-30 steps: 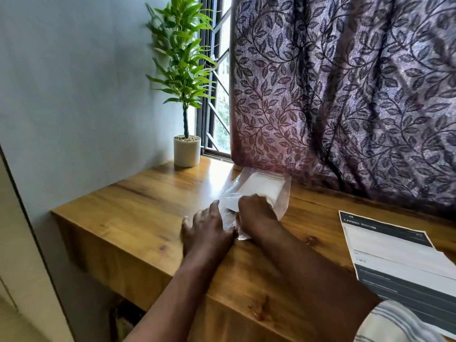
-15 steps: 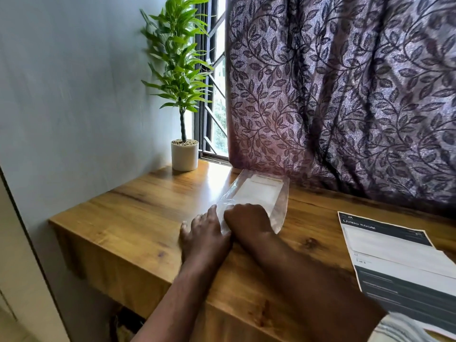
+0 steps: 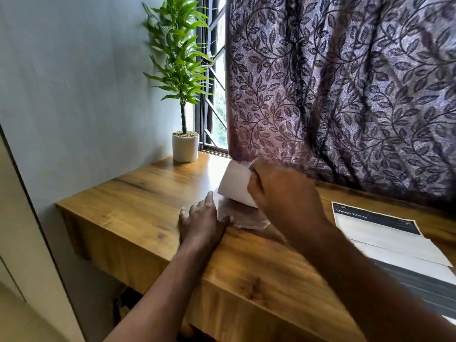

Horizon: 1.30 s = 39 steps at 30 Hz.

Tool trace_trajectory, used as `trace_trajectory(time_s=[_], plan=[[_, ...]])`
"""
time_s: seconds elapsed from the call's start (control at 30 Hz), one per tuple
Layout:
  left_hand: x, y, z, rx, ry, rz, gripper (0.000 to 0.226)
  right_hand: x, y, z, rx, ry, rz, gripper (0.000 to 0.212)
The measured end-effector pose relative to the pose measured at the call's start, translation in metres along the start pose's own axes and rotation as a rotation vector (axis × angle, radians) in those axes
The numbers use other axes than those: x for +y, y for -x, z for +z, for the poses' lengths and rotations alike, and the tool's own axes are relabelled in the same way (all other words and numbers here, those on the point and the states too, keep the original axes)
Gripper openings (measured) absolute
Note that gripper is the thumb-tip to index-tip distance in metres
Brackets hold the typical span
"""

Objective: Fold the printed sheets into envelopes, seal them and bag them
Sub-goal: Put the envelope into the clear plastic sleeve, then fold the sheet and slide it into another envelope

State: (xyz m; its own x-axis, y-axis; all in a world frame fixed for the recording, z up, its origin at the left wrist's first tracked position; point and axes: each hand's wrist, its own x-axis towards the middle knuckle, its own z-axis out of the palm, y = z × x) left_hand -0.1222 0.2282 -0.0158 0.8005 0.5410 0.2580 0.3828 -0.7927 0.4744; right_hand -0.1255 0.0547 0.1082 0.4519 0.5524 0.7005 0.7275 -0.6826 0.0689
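**Envelope meets bag at the window desk**

The right hand (image 3: 283,191) grasps the white envelope (image 3: 235,187) by its right edge, fingers curled round it, holding it tilted up off the wooden table (image 3: 148,206). Below it lies the clear bag (image 3: 243,219), flat on the wood. The left hand (image 3: 203,218) is spread flat with straight fingers, pinning the bag's near-left edge. Whether the envelope's lower edge is inside the bag's mouth, I cannot tell: the hand and the blur hide it.

The step looks like bagging. To do it well, I'd say the pinning hand must hold firm so the slick film doesn't skate across the wood, and the envelope should go in edge first and at a low angle, so its corners don't catch the thin plastic.

Now the materials. The envelope is stiff, matte, crisp-edged paper, holding its flat shape in the air. The bag is thin and glossy, wrinkled at its near corner, the wood grain showing through it. The table is warm, streaky and smooth, with a soft sheen near the window. Off to the right, the printed sheets (image 3: 385,233) wait flat, dark bands across white.
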Motion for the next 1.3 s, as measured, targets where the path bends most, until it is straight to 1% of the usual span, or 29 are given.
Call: trace_trajectory(time_s=[0.07, 0.2, 0.27, 0.33, 0.4, 0.47, 0.5, 0.53, 0.57, 0.6, 0.63, 0.67, 0.7, 0.73, 0.77, 0.8, 0.83, 0.87, 0.93, 0.97, 1.0, 1.07, 1.1, 1.13, 1.2, 1.23, 1.27, 1.3], plan=[[0.000, 0.000, 0.000, 0.014, 0.001, -0.004, 0.083, 0.015, -0.004, -0.022, 0.086, -0.046, 0.000, 0.018], [0.002, 0.001, 0.001, 0.040, -0.033, -0.004, 0.087, 0.053, -0.006, -0.052, 0.211, -0.149, 0.100, 0.019], [0.002, 0.000, 0.000, 0.044, -0.015, -0.032, 0.088, 0.073, -0.005, -0.064, 0.277, -0.213, 0.140, 0.020], [0.003, 0.002, -0.001, 0.094, 0.015, -0.047, 0.081, 0.093, 0.001, -0.073, 0.327, -0.248, 0.180, 0.021], [0.007, 0.003, 0.000, 0.239, 0.071, 0.027, 0.065, 0.117, 0.010, -0.083, 0.377, -0.235, 0.217, 0.023], [0.017, 0.006, 0.000, 0.389, 0.182, 0.211, 0.050, 0.139, 0.020, -0.094, 0.423, -0.208, 0.244, 0.023], [0.026, 0.009, -0.001, 0.421, 0.290, 0.294, 0.043, 0.148, 0.025, -0.098, 0.457, -0.190, 0.247, 0.023], [0.043, 0.012, -0.001, 0.389, 0.457, 0.328, 0.036, 0.159, 0.032, -0.104, 0.496, -0.157, 0.244, 0.022], [0.065, 0.018, -0.005, 0.280, 0.677, 0.289, 0.029, 0.167, 0.038, -0.108, 0.528, -0.119, 0.232, 0.022], [0.089, 0.025, -0.009, 0.111, 0.929, 0.207, 0.026, 0.173, 0.044, -0.112, 0.553, -0.080, 0.217, 0.022], [0.116, 0.031, -0.012, -0.085, 1.159, 0.097, 0.033, 0.179, 0.051, -0.115, 0.568, -0.035, 0.193, 0.021], [0.141, 0.035, -0.014, -0.277, 1.311, -0.008, 0.046, 0.182, 0.058, -0.117, 0.576, 0.007, 0.147, 0.020], [0.168, 0.038, -0.015, -0.452, 1.387, -0.078, 0.059, 0.187, 0.068, -0.121, 0.572, 0.058, 0.078, 0.018], [0.184, 0.040, -0.014, -0.584, 1.438, -0.119, 0.069, 0.187, 0.076, -0.120, 0.545, 0.087, -0.016, 0.017], [0.200, 0.041, -0.011, -0.686, 1.483, -0.130, 0.075, 0.189, 0.087, -0.120, 0.507, 0.131, -0.120, 0.015], [0.215, 0.040, -0.004, -0.744, 1.526, -0.135, 0.073, 0.193, 0.100, -0.121, 0.469, 0.190, -0.219, 0.015], [0.224, 0.039, 0.001, -0.760, 1.549, -0.139, 0.065, 0.194, 0.111, -0.120, 0.436, 0.227, -0.315, 0.016], [0.235, 0.038, 0.008, -0.760, 1.545, -0.129, 0.052, 0.198, 0.123, -0.118, 0.394, 0.224, -0.396, 0.017], [0.248, 0.033, 0.021, -0.740, 1.452, -0.082, 0.030, 0.200, 0.144, -0.112, 0.280, 0.126, -0.505, 0.019], [0.251, 0.032, 0.027, -0.715, 1.363, -0.048, 0.022, 0.199, 0.153, -0.109, 0.210, 0.080, -0.515, 0.021], [0.252, 0.030, 0.031, -0.694, 1.282, -0.018, 0.018, 0.199, 0.159, -0.105, 0.136, 0.043, -0.488, 0.025], [0.255, 0.026, 0.036, -0.677, 1.129, 0.067, 0.018, 0.206, 0.165, -0.100, 0.041, -0.070, -0.325, 0.039], [0.254, 0.022, 0.037, -0.684, 1.064, 0.119, 0.022, 0.210, 0.164, -0.099, 0.064, -0.148, -0.230, 0.041], [0.255, 0.021, 0.036, -0.699, 1.002, 0.182, 0.027, 0.217, 0.160, -0.096, 0.133, -0.212, -0.135, 0.039], [0.258, 0.018, 0.034, -0.671, 0.844, 0.331, 0.034, 0.233, 0.150, -0.088, 0.292, -0.277, 0.090, 0.032], [0.259, 0.016, 0.033, -0.648, 0.775, 0.398, 0.036, 0.242, 0.142, -0.082, 0.317, -0.292, 0.224, 0.030], [0.260, 0.015, 0.031, -0.652, 0.740, 0.448, 0.037, 0.251, 0.135, -0.075, 0.283, -0.295, 0.351, 0.033], [0.262, 0.016, 0.030, -0.682, 0.721, 0.485, 0.037, 0.259, 0.129, -0.067, 0.193, -0.288, 0.461, 0.043]])
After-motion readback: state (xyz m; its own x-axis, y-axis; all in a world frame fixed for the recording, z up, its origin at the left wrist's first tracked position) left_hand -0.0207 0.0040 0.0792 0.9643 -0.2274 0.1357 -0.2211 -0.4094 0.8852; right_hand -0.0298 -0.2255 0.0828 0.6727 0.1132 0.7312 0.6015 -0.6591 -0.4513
